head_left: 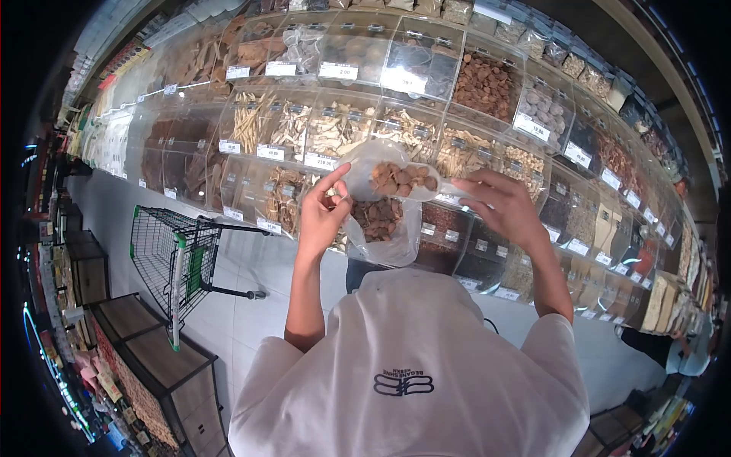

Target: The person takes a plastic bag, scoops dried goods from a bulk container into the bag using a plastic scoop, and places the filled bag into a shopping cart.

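My right hand (pixel 491 199) is closed on the handle of a clear scoop (pixel 432 183). Brown round dried pieces (pixel 396 180) lie in the scoop, which is over the mouth of a clear plastic bag (pixel 403 242). More brown dried pieces (pixel 377 218) fill part of the bag. On the bag's left edge, my left hand (pixel 329 207) pinches the plastic between thumb and finger, with its other fingers partly curled. The bag hangs in front of the clear bins.
Clear bins of dried goods with price labels (pixel 531 126) rise in rows ahead. A green and black shopping cart (pixel 171 259) stands at the left, near wooden display cabinets (pixel 171 365). Another person (pixel 689 350) is at the far right.
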The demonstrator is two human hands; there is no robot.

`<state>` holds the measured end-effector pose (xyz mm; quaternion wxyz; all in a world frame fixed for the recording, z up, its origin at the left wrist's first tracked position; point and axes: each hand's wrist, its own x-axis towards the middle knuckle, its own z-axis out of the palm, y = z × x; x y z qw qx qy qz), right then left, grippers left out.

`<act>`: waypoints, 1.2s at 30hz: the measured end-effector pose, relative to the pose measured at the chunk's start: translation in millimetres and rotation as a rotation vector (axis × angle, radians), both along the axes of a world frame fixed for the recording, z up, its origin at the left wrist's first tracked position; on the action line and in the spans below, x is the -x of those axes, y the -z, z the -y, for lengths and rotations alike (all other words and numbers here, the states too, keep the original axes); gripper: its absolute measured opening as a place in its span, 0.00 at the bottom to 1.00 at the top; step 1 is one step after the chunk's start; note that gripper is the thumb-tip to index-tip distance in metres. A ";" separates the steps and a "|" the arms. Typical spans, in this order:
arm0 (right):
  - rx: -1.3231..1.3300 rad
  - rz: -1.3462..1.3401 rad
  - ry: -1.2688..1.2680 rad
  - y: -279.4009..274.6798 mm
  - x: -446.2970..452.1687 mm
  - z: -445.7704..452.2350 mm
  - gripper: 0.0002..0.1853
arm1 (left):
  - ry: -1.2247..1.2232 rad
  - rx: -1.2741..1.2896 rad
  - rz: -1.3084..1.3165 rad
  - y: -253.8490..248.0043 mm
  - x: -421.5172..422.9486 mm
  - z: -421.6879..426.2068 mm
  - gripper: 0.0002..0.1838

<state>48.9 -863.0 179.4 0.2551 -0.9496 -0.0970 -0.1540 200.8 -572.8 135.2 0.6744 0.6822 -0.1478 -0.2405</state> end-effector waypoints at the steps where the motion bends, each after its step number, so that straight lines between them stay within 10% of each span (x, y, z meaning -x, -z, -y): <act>1: 0.161 0.015 -0.034 -1.7 -3.6 -9.4 0.22 | 0.000 0.001 0.002 1.0 -0.5 -0.4 0.31; 8: 0.610 0.079 -0.077 -35.3 -13.0 -44.9 0.24 | -0.025 0.004 -0.003 2.1 -0.7 -5.5 0.31; 15: 0.171 0.143 0.243 -37.1 -18.5 27.8 0.16 | -0.033 -0.006 0.006 1.3 -1.8 -8.3 0.32; 22: -0.042 0.142 0.788 93.6 -58.2 144.6 0.17 | -0.003 -0.017 0.021 -0.1 -1.8 -5.7 0.32; 29: 0.152 0.151 0.715 107.7 -64.7 104.0 0.31 | -0.107 0.011 0.024 -1.2 4.2 -20.4 0.32; 36: -0.339 -0.346 -0.018 114.4 -29.3 -66.8 0.44 | -0.100 0.044 0.009 -12.3 1.2 -21.1 0.29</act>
